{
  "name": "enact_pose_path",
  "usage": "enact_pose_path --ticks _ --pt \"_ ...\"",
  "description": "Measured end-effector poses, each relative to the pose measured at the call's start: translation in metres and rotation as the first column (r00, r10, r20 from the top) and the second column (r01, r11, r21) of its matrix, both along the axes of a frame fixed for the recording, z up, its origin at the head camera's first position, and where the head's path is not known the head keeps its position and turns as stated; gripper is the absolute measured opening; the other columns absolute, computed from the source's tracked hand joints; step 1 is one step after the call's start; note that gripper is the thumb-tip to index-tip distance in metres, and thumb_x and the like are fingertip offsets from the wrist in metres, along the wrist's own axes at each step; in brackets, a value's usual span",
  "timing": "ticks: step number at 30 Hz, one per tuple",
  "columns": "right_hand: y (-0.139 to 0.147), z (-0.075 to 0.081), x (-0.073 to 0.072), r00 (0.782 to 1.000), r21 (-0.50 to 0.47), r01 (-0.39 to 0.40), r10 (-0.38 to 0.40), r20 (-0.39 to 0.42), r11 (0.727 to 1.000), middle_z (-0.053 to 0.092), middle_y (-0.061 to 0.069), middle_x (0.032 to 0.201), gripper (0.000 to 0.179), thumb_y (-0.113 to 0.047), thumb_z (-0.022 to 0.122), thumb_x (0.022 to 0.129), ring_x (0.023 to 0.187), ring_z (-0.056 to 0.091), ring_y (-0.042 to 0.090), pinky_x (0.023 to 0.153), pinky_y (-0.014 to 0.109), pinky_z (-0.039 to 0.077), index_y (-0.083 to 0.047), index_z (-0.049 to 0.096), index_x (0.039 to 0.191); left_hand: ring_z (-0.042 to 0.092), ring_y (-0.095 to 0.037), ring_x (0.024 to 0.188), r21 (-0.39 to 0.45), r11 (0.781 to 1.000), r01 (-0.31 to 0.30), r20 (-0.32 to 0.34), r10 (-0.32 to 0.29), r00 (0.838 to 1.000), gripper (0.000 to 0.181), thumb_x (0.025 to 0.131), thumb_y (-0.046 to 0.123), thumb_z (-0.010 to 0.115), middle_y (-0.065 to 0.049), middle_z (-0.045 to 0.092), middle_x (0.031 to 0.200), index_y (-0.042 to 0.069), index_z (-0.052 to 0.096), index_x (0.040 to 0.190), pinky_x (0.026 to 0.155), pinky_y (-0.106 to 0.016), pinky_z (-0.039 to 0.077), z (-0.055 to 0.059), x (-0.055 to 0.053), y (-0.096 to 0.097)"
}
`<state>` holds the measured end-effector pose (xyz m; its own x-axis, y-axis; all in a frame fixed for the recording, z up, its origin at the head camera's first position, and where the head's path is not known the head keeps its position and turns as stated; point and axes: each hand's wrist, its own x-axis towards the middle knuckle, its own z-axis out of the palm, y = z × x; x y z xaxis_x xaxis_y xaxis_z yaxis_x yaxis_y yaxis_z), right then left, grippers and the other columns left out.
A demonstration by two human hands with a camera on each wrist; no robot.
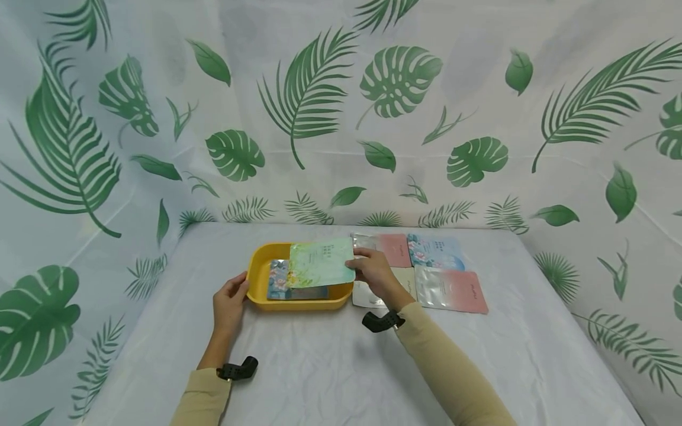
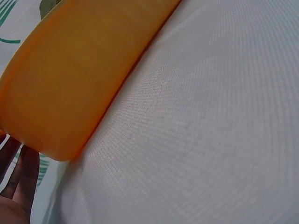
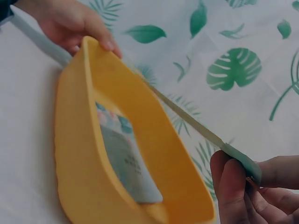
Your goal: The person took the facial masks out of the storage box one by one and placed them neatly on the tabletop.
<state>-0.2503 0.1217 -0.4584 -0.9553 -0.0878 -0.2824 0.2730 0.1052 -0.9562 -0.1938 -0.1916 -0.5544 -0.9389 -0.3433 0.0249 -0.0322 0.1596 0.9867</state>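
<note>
My right hand (image 1: 376, 273) pinches the right edge of a pale green sheet mask packet (image 1: 318, 264), thumb on one face and fingers on the other. The packet is held over a yellow tray (image 1: 298, 305), seen nearly edge-on in the right wrist view. Inside the tray lies a blue floral packet (image 3: 125, 158), partly covered by the green one in the head view. My left hand (image 1: 229, 300) holds the tray's left end, with its fingers at the rim (image 3: 88, 42).
To the right of the tray, packets lie in two rows: a pink and silver one (image 1: 395, 249) and a blue floral one (image 1: 436, 252) behind, a cream one (image 1: 406, 280) and another pink one (image 1: 453, 289) in front. A leaf-patterned curtain (image 1: 330, 130) stands behind the white table (image 1: 319, 373).
</note>
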Motion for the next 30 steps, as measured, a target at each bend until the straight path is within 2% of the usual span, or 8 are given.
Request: enact_pose_path --ticks 5,10,17,30 --pt "0.021 -0.001 0.005 1.000 -0.032 -0.003 0.004 0.006 0.999 0.068 0.018 0.113 0.045 -0.003 0.062 0.092 0.076 0.069 0.012 0.069 0.025 0.059 0.003 0.052 0.135 0.057 0.009 0.096 0.003 1.000 0.002 -0.009 -0.002 1.000 0.041 0.099 0.032 0.057 -0.012 0.061 0.133 0.005 0.060 0.130 0.077 -0.006 0.051 0.000 -0.001 0.000" --pt "0.043 -0.003 0.012 1.000 -0.047 -0.019 0.018 -0.019 0.999 0.069 0.009 0.105 0.045 -0.004 0.060 0.093 0.076 0.069 0.010 0.067 0.023 0.058 0.005 0.050 0.135 0.058 0.008 0.094 0.005 1.000 0.000 -0.017 0.000 1.000 0.041 0.099 0.032 0.057 -0.012 0.062 0.132 0.005 0.060 0.129 0.076 -0.006 0.051 0.000 0.000 0.001" --pt "0.078 -0.004 0.028 1.000 -0.038 -0.017 0.017 -0.005 0.999 0.068 -0.002 0.098 0.048 -0.006 0.060 0.094 0.079 0.068 0.008 0.068 0.022 0.057 0.007 0.044 0.138 0.058 0.007 0.096 0.003 1.000 -0.003 -0.007 0.003 1.000 0.041 0.099 0.032 0.057 -0.012 0.061 0.132 0.006 0.060 0.131 0.077 -0.006 0.051 0.002 0.002 0.002" --pt "0.130 -0.014 0.063 0.991 -0.004 0.101 -0.100 0.093 0.995 0.064 -0.003 0.100 0.061 -0.012 0.063 0.094 0.079 0.066 0.007 0.070 0.021 0.057 0.005 0.035 0.145 0.059 0.003 0.097 -0.001 1.000 -0.018 -0.016 0.018 1.000 0.040 0.099 0.031 0.057 -0.010 0.063 0.131 0.007 0.061 0.130 0.077 -0.007 0.052 0.000 0.000 0.000"
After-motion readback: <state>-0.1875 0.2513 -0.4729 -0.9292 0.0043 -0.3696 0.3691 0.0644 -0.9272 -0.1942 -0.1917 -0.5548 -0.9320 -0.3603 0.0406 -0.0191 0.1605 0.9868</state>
